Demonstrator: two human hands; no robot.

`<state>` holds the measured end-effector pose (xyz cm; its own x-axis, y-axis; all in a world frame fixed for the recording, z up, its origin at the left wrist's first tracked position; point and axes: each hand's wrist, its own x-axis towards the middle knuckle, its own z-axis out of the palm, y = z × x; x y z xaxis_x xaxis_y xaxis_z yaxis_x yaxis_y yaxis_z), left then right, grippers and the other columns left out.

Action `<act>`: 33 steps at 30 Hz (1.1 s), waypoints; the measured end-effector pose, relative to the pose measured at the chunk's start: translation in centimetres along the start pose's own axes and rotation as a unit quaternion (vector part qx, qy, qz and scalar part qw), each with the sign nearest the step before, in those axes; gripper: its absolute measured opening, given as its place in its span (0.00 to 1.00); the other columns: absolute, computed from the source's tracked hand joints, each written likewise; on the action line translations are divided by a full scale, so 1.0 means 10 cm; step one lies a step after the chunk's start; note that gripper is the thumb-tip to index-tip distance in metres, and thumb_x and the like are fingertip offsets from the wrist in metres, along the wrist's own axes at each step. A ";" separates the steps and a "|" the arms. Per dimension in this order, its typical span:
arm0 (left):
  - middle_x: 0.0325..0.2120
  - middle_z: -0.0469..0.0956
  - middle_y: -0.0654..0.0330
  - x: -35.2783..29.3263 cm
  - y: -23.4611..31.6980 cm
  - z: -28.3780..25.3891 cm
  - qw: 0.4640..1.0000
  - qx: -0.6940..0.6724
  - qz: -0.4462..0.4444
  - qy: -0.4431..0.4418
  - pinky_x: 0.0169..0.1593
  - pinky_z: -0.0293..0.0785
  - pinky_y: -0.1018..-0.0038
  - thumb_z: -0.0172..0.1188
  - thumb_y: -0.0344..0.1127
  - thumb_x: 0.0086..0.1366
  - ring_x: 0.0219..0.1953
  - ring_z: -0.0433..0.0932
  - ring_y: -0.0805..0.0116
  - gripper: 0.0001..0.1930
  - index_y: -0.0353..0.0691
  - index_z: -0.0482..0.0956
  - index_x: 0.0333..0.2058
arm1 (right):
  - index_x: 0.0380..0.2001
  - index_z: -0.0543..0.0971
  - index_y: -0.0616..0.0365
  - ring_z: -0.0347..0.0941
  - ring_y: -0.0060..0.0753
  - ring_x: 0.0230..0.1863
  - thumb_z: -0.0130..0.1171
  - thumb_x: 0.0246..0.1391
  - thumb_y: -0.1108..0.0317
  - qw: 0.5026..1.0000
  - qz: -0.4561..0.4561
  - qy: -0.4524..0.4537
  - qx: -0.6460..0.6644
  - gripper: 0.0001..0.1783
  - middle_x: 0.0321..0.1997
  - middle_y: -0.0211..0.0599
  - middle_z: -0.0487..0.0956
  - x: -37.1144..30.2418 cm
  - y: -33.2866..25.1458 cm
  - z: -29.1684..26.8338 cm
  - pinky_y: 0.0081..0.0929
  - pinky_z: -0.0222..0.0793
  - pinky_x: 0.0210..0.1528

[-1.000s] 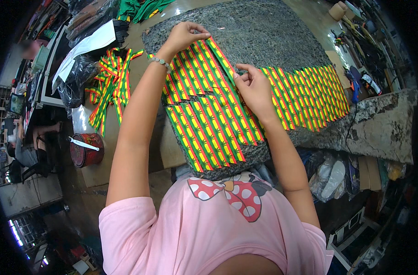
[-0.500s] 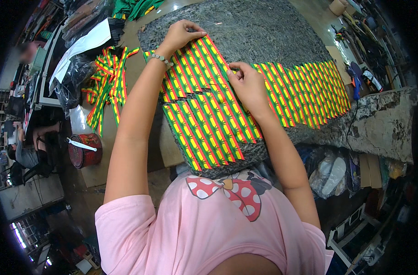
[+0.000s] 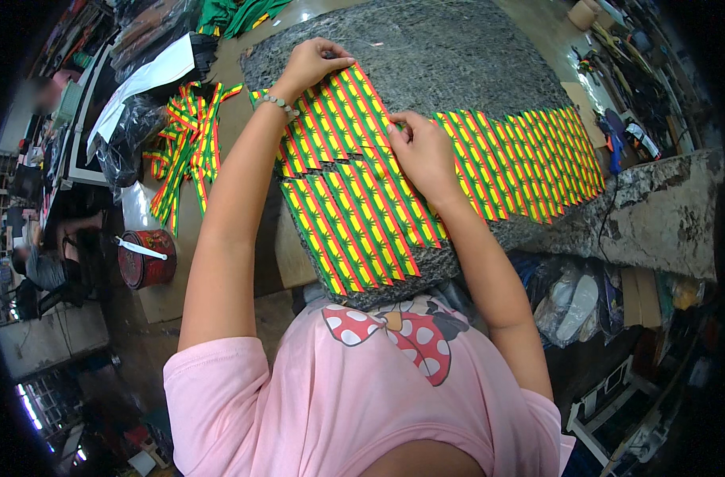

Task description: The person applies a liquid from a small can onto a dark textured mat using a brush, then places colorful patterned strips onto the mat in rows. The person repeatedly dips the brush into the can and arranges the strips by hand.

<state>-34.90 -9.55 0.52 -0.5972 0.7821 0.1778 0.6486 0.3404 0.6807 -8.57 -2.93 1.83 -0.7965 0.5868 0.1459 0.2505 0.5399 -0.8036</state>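
Observation:
Striped ribbon strips (image 3: 370,207) in green, yellow and red with a leaf pattern lie side by side in slanting rows on a dark grey mottled pad (image 3: 426,48). At the far end of the left group, my left hand (image 3: 313,65) pinches the tip of the rightmost strip (image 3: 368,91). My right hand (image 3: 423,155) is closed at that strip's right edge, thumb and forefinger together against it. A second group of strips (image 3: 521,163) lies right of my right hand, and my right wrist hides part of the pad between the groups.
A tangled heap of similar ribbon (image 3: 191,143) lies to the left on the table. Near it stand a dark red tin (image 3: 145,266) with a white-handled tool (image 3: 142,249) across its top, and black plastic bags (image 3: 132,135). A rough stone-like slab (image 3: 664,215) is at the right.
My right hand has shifted slightly left, and the rightmost strip's edge has moved left with it, closer to the strips beside it. My left hand stays at the far tip.

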 end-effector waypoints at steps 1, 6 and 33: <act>0.32 0.83 0.60 0.01 0.00 0.00 1.000 -0.005 -0.013 -0.005 0.40 0.77 0.71 0.70 0.46 0.53 0.34 0.81 0.69 0.15 0.41 0.86 0.32 | 0.39 0.80 0.62 0.76 0.40 0.27 0.57 0.55 0.66 1.000 0.005 -0.003 0.000 0.12 0.27 0.43 0.79 -0.01 0.00 0.00 0.35 0.70 0.31; 0.34 0.83 0.59 0.02 -0.01 0.00 1.000 0.003 -0.007 -0.013 0.42 0.77 0.70 0.71 0.46 0.52 0.36 0.81 0.69 0.16 0.41 0.85 0.35 | 0.39 0.79 0.61 0.77 0.44 0.33 0.57 0.54 0.66 0.999 -0.012 0.007 -0.033 0.12 0.33 0.46 0.80 -0.01 0.03 0.03 0.38 0.72 0.36; 0.32 0.82 0.48 -0.93 -1.22 -1.32 0.941 0.261 -0.132 0.169 0.44 0.76 0.63 0.64 0.37 0.55 0.37 0.81 0.53 0.11 0.35 0.83 0.33 | 0.43 0.79 0.61 0.69 0.14 0.27 0.57 0.60 0.61 0.962 0.073 -0.016 0.264 0.15 0.30 0.25 0.74 -0.04 -0.20 -0.65 0.15 0.67 0.26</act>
<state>-43.42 -27.87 -0.06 -0.8293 0.4530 0.3273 0.5467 0.7792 0.3066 -5.15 -0.34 7.07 -0.7932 0.6090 -0.0017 0.0536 0.0671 -0.9963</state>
